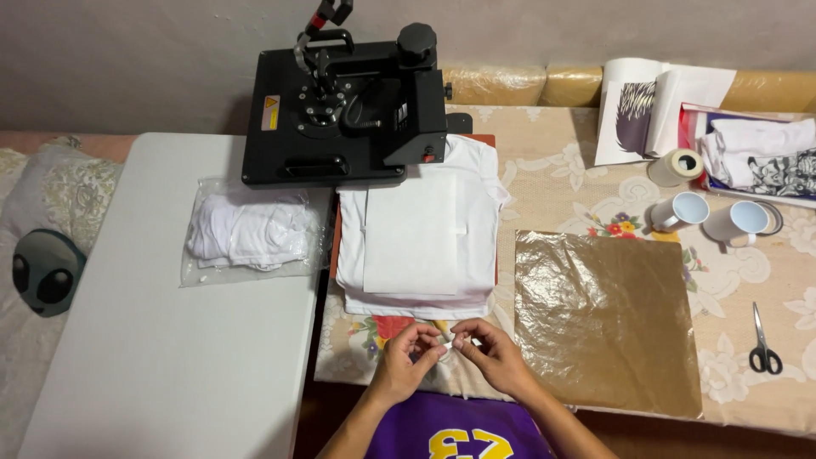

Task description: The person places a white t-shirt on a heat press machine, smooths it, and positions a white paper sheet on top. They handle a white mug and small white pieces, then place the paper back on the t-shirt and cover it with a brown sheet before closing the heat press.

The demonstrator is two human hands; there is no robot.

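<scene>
White scrap of tape [445,344], small and pale, pinched between the fingertips of my left hand [406,355] and my right hand [491,350], both closed on it at the table's near edge. Just beyond lies a folded white T-shirt [416,225] under a white paper sheet [411,231], on the heat press [344,106] platen. A brown sheet [605,319] lies to the right.

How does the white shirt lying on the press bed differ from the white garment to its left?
The shirt on the press lies unpacked and flat, with a white sheet on top; the bagged garment is crumpled inside a clear plastic bag. The shirt rests under the black heat press, the bagged garment on the grey board. Both are white fabric.
</scene>
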